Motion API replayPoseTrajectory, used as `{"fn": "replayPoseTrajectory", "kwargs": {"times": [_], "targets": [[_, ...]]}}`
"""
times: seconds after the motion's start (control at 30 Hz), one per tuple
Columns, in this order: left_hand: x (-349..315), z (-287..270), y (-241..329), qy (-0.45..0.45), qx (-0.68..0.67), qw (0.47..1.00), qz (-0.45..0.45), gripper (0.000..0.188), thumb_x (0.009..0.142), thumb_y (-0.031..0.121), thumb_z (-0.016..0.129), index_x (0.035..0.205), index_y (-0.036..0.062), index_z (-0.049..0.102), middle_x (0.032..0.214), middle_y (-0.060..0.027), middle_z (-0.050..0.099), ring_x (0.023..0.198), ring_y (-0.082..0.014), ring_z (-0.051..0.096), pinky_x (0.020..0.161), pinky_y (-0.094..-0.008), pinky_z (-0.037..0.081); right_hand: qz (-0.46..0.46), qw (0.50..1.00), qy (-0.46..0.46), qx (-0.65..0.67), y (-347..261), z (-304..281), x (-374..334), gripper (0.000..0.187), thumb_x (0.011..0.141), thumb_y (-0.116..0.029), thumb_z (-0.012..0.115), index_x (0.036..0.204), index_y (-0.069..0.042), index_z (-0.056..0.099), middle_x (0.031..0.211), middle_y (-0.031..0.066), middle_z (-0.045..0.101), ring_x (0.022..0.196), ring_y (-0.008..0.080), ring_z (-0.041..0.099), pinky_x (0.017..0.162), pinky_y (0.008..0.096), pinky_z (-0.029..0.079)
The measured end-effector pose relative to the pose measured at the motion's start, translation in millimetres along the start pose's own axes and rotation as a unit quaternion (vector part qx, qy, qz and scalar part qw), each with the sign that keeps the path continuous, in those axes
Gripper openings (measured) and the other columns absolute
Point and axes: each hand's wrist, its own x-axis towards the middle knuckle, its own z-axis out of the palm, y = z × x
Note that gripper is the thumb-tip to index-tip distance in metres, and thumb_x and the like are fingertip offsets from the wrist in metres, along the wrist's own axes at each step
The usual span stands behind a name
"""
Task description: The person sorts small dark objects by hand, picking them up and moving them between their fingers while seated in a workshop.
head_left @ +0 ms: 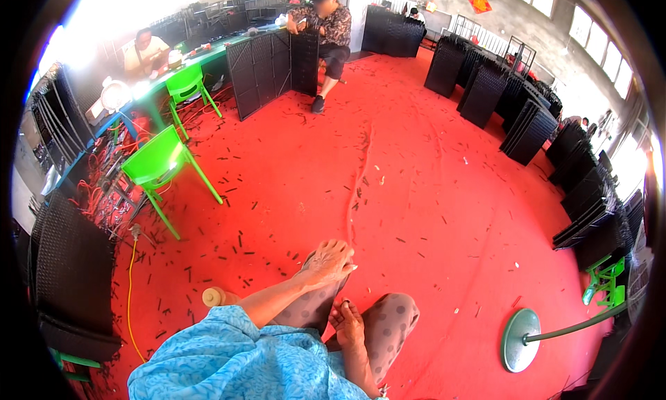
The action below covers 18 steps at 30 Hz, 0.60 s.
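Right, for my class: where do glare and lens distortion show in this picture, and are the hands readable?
Head view: glare bleaches the upper left, and the windows at upper right blow out; head view: black panels at left bow along the dark fisheye rim; head view: the left hand and right hand are readable.

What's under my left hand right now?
Grey patterned trousers on your left leg show beneath your left hand and wrist; whether the palm touches them, or covers anything, is hidden.

Anything in right grip [349,325] too small to tell
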Motion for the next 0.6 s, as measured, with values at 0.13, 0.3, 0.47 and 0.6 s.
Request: {"fn": "replayPoseTrajectory", "kwargs": {"times": [0.13,0.3,0.47,0.6], "targets": [[0.4,-0.5,0.4,0.006,-0.004,1.000,0.005,0.025,0.073,0.024,0.058,0.090,0.0068,0.054,0.093,-0.0106,0.052,0.093,-0.0294,0.048,0.080,-0.0418,0.037,-0.010,1.000,-0.013,-0.009,1.1,-1.5,0.6,0.017,0.087,-0.018,0.052,0.103,-0.013,0.052,0.091,0.0062,0.061,0.069,0.0137,0.059,0.064,0.0288,0.051],[0.1,-1.1,0.7,0.004,-0.004,1.000,0.010,0.024,0.072,0.024,0.058,0.089,0.0069,0.054,0.092,-0.0104,0.051,0.092,-0.0292,0.048,0.080,-0.0417,0.037,-0.026,0.999,-0.026,-0.016,1.1,-0.7,0.3,0.018,0.087,-0.016,0.052,0.104,-0.010,0.052,0.090,0.0058,0.061,0.068,0.0133,0.058,0.064,0.0281,0.050],[-1.2,2.6,-1.3,0.019,0.004,1.000,0.010,0.026,0.071,0.025,0.059,0.090,0.0078,0.054,0.093,-0.0101,0.051,0.092,-0.0289,0.048,0.079,-0.0420,0.037,-0.044,0.996,-0.037,-0.073,-1.1,2.8,-3.4,0.016,0.087,-0.015,0.051,0.102,-0.009,0.052,0.087,0.0055,0.061,0.063,0.0120,0.057,0.059,0.0281,0.050],[-0.4,2.4,-0.7,0.010,0.011,1.000,0.006,0.026,0.071,0.025,0.059,0.091,0.0079,0.054,0.093,-0.0101,0.051,0.093,-0.0289,0.048,0.079,-0.0423,0.037,-0.024,0.997,-0.040,-0.066,0.0,-0.2,-1.3,0.014,0.087,-0.016,0.051,0.100,-0.010,0.053,0.082,0.0045,0.060,0.059,0.0115,0.055,0.055,0.0282,0.049]]}}
